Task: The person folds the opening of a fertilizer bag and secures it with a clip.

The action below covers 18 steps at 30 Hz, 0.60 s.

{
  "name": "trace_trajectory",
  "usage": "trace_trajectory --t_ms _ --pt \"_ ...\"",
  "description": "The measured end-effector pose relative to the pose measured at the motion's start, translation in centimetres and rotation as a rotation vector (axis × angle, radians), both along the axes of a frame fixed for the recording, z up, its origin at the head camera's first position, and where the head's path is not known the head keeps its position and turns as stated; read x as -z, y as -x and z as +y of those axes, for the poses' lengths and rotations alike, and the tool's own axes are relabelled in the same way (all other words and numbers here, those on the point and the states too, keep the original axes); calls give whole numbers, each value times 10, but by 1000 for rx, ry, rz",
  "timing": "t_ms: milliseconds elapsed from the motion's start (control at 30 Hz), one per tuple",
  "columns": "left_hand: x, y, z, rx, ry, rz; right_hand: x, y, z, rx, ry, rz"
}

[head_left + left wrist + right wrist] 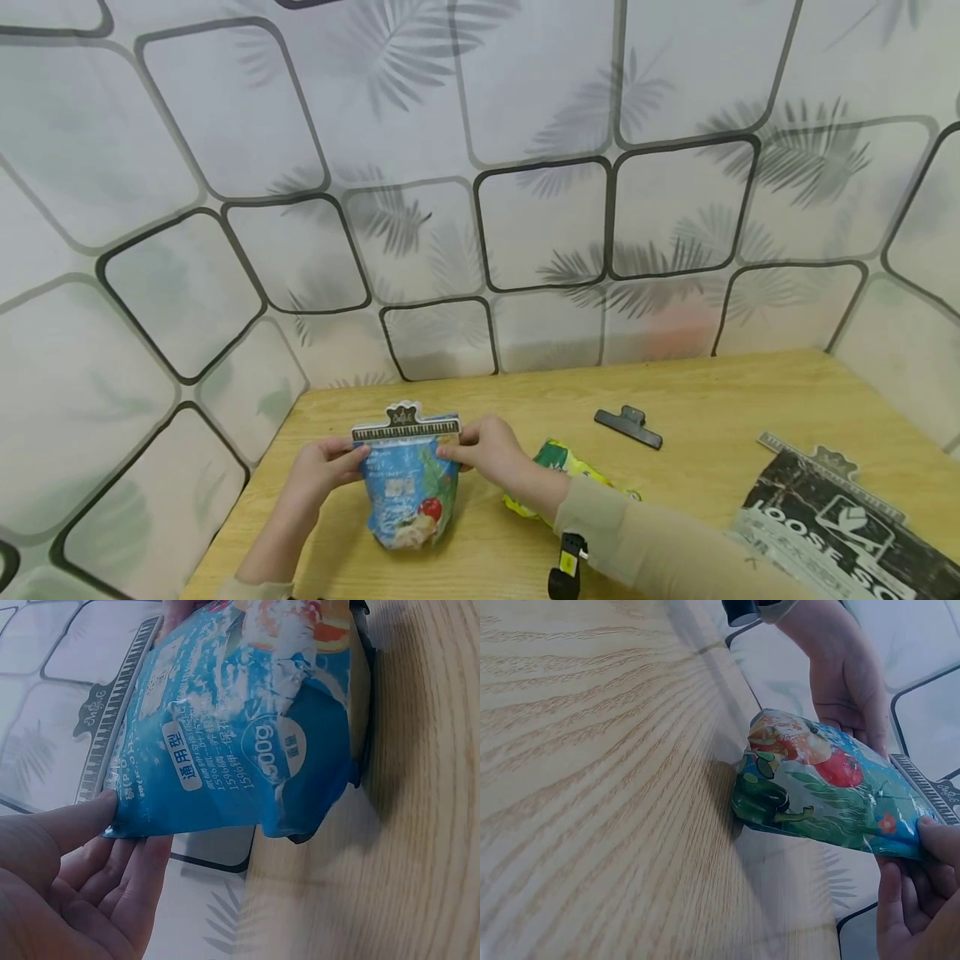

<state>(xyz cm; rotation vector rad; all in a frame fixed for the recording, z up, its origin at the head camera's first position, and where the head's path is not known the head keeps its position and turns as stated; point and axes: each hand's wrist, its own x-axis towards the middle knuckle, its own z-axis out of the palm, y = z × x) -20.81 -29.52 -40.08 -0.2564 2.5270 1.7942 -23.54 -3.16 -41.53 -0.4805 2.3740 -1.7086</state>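
Observation:
A blue bag (408, 492) printed with vegetables stands on the wooden table, its top edge closed by a piano-key patterned clip (406, 427). My left hand (318, 475) pinches the bag's upper left corner just below the clip, thumb in front and fingers behind. At the opposite upper corner my right hand (491, 450) pinches the bag the same way. The left wrist view shows the bag's blue face (225, 742) with white lettering and a 500g mark. In the right wrist view its vegetable-printed side (817, 780) faces the camera.
Behind my right forearm lies a green and yellow packet (558, 458), partly covered. A dark clip (628, 425) rests farther back on the table (480, 400). At the right is a black and grey bag (840, 533) with another patterned clip (832, 475) along its top. Patterned fabric walls (547, 225) enclose the table.

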Motion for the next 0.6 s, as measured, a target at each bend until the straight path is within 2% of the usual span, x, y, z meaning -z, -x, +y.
trace_trajectory --t_ms 300,600 --pt "3 6 1 -4 19 6 4 1 -1 17 48 -73" --pt "3 15 4 -6 60 -22 6 5 -2 43 81 -122"
